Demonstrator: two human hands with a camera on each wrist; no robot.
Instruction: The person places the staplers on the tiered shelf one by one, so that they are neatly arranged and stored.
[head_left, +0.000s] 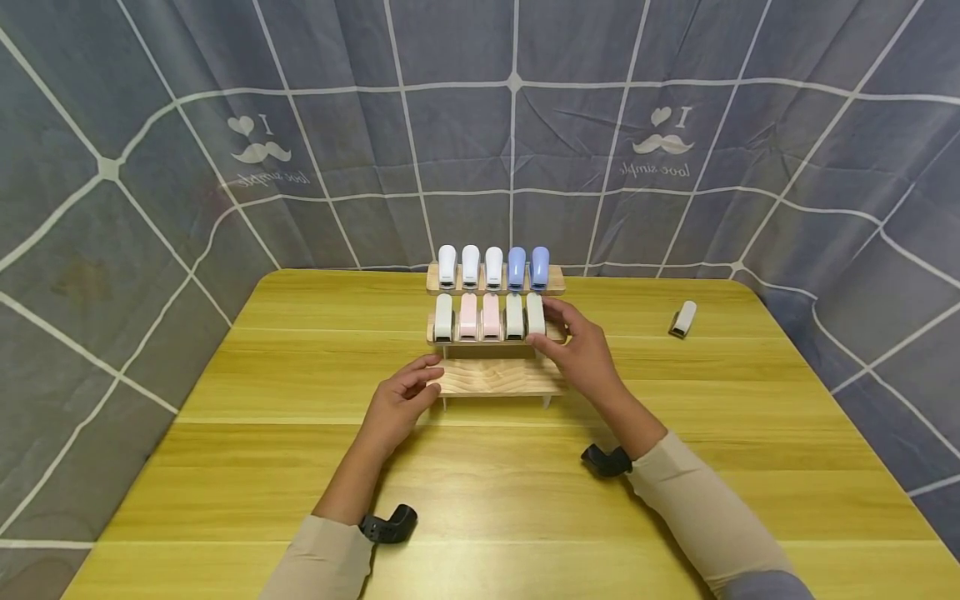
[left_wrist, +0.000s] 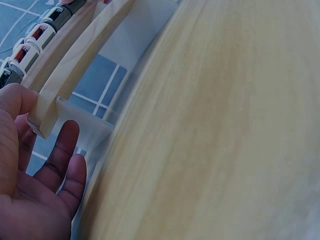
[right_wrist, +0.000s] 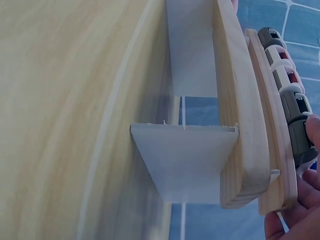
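Note:
A three-tier wooden display stand (head_left: 495, 377) stands at the middle of the table, with small staplers in rows on its upper two tiers. My right hand (head_left: 585, 350) holds the rightmost grey-white stapler (head_left: 535, 315) of the middle row between thumb and fingers; that stapler sits dark end forward in the right wrist view. Beside it are another grey-white stapler (head_left: 513, 317), pink staplers (head_left: 491, 317) and a pale one (head_left: 443, 317) at the left end. My left hand (head_left: 399, 402) pinches the left end of the bare lowest tier (left_wrist: 47, 110), its other fingers spread below the board.
White staplers (head_left: 470, 265) and blue staplers (head_left: 517, 267) line the top tier. One more white stapler (head_left: 684, 318) lies apart on the table (head_left: 480, 492), to the right. White supports (right_wrist: 185, 162) hold up the tiers. A grey checked curtain (head_left: 465, 150) surrounds the table's back and sides.

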